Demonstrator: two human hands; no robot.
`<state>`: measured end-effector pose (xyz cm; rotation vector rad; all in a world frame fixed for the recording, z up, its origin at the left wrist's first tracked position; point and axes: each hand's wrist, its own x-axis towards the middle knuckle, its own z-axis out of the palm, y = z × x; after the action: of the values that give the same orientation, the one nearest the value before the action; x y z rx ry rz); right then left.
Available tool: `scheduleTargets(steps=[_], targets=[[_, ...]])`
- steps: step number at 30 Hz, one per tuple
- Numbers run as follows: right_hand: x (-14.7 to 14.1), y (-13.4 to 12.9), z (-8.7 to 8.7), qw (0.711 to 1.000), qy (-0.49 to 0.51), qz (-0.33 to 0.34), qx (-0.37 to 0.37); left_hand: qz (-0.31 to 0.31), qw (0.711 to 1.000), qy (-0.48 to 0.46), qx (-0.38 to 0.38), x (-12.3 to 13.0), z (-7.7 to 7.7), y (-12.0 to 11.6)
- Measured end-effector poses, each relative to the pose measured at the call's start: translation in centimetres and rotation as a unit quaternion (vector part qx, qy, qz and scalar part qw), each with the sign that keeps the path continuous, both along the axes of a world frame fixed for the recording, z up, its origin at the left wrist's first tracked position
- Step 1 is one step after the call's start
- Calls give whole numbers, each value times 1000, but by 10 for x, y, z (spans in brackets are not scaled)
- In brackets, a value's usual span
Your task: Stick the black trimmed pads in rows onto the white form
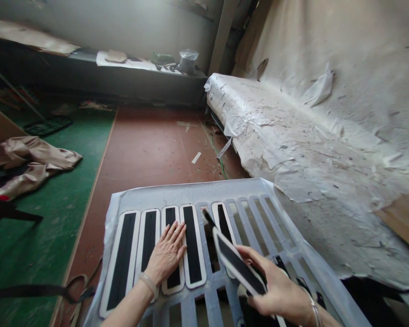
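Observation:
Several long black strips with white rounded borders lie side by side on a slotted whitish sheet (191, 190). My left hand (167, 252) rests flat on one of them, fingers stretched out, beside another bordered strip (193, 245). In my right hand (272, 284), between thumb and fingers, is a tilted bordered strip (238, 263), raised above the sheet. Beyond it a further strip (224, 220) lies on the sheet, its near part hidden by the held one. Open slots show to the right of the strips.
A plastic-covered, spattered bench (259, 131) runs along the right. Crumpled cloth (44, 159) lies on the green floor (78, 181) at left. Behind stands a shelf with papers (132, 62) and a bagged container (188, 63). A dark strap (37, 290) is at lower left.

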<state>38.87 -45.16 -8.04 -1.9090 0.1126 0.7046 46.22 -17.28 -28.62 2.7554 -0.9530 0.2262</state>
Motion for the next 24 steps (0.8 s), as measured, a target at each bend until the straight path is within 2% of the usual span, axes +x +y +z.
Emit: scheduleTargets(steps=[2, 4, 6, 8, 12, 16, 20, 24], targets=[[4, 3, 13, 981, -49, 130, -133, -2, 1000, -2, -5, 0, 1, 1], [11, 4, 18, 935, -100, 261, -218, -2, 1000, -6, -4, 0, 2, 1], [20, 5, 14, 881, -139, 371, -261, -1, 1000, -8, 0, -1, 3, 2], [29, 6, 3, 830, -183, 440, -289, 0, 1000, -8, 3, -1, 3, 2], [50, 10, -14, 751, -260, 509, -329, 2, 1000, -4, 2, 0, 2, 2], [75, 13, -21, 708, -277, 572, -308, 3, 1000, 2, 1, -1, -1, 2], [100, 13, -33, 685, -278, 608, -288, 5, 1000, 6, -3, -1, 0, 2], [120, 14, -38, 702, -254, 603, -281, 3, 1000, 19, -2, 1, 4, 4]])
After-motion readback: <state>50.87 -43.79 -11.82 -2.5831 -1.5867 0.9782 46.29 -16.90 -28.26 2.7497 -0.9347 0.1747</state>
